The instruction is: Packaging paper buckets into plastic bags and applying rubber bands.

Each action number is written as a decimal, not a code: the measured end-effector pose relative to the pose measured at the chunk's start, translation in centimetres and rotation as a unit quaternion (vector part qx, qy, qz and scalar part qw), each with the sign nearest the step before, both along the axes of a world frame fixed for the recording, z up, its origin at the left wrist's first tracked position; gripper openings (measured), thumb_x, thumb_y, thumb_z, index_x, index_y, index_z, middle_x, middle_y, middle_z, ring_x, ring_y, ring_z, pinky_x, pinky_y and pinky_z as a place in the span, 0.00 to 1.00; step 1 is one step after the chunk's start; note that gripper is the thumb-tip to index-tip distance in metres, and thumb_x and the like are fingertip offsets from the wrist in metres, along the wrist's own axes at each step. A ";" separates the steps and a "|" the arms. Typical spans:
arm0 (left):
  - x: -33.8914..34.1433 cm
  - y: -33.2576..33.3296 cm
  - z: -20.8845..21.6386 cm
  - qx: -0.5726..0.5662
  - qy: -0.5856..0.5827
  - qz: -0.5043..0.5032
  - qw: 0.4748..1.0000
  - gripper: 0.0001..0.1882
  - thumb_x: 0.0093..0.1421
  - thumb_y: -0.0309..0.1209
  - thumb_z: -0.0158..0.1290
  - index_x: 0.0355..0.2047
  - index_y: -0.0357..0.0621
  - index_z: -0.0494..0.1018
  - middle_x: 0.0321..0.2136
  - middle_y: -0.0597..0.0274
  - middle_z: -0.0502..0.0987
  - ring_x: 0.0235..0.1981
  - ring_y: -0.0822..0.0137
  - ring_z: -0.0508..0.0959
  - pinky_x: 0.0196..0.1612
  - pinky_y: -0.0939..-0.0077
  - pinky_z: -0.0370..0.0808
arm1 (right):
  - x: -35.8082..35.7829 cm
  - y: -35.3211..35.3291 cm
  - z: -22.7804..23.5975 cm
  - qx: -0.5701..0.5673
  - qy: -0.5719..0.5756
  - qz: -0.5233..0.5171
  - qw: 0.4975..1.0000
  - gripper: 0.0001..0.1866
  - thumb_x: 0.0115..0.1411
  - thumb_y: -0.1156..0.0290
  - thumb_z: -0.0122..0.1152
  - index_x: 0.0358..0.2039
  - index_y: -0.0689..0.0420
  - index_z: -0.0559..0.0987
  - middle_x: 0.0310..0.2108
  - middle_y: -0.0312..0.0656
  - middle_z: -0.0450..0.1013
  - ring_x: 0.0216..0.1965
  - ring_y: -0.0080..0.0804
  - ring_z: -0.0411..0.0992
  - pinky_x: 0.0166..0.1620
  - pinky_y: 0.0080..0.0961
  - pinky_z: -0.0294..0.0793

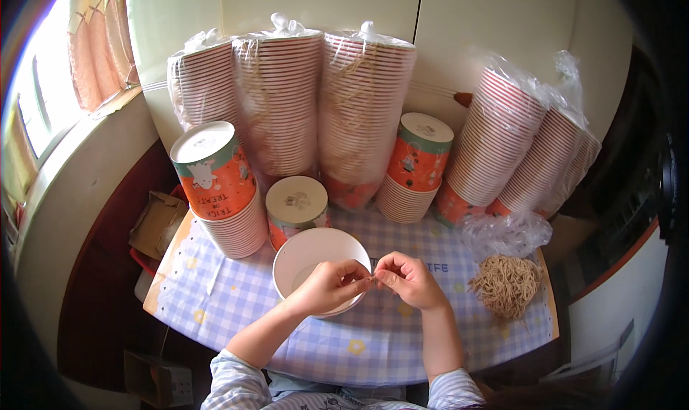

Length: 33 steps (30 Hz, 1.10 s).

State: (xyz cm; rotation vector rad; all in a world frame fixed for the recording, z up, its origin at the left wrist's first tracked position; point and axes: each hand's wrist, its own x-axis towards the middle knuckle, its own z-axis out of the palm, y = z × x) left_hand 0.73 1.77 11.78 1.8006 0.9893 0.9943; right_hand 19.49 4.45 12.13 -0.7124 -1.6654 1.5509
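My left hand [331, 286] is over the right part of an open white paper bucket [305, 256]. Just to the right of it, past the bucket's rim, is my right hand [410, 279]. Both hands are closed, thumb against fingers, and their fingertips almost meet. Something tiny and brownish shows between them, too small to name. The bucket stands upright, with its far inner wall in view and its near part covered by my left hand. On the right of the table lies a tangled heap of tan string [506, 286].
Upside-down orange and green buckets [214, 170] are stacked at left. A shorter one [296, 196] and another stack [415, 155] stand behind my hands. Tall bagged bucket stacks [280, 94] line the back. Crumpled clear plastic [506, 234] lies by the string on the checked tablecloth [237, 306].
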 end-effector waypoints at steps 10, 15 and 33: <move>-0.2 0.2 -0.5 -0.102 -0.079 -0.040 0.991 0.08 0.58 0.31 0.49 0.31 0.37 0.71 0.24 0.68 0.73 0.27 0.79 0.69 0.32 0.84 0.67 | -0.2 -0.2 0.1 0.298 -0.071 -0.095 0.947 0.09 0.44 0.85 0.57 0.26 0.58 0.73 0.29 0.35 0.69 0.23 0.13 0.63 0.24 0.10 0.64; -0.2 0.5 -1.1 -0.127 -0.127 -0.067 0.982 0.08 0.58 0.30 0.48 0.31 0.37 0.71 0.24 0.68 0.73 0.29 0.79 0.70 0.34 0.84 0.67 | -0.4 -0.4 0.3 0.316 -0.097 -0.119 0.936 0.09 0.41 0.82 0.62 0.24 0.58 0.74 0.29 0.34 0.69 0.21 0.15 0.64 0.21 0.10 0.64; -0.4 0.4 -0.9 -0.132 -0.106 -0.068 0.983 0.09 0.57 0.31 0.49 0.31 0.36 0.71 0.24 0.69 0.72 0.28 0.79 0.69 0.33 0.84 0.67 | -0.6 -0.4 0.0 0.312 -0.077 -0.124 0.939 0.06 0.42 0.82 0.59 0.22 0.59 0.72 0.27 0.34 0.68 0.20 0.15 0.63 0.21 0.11 0.61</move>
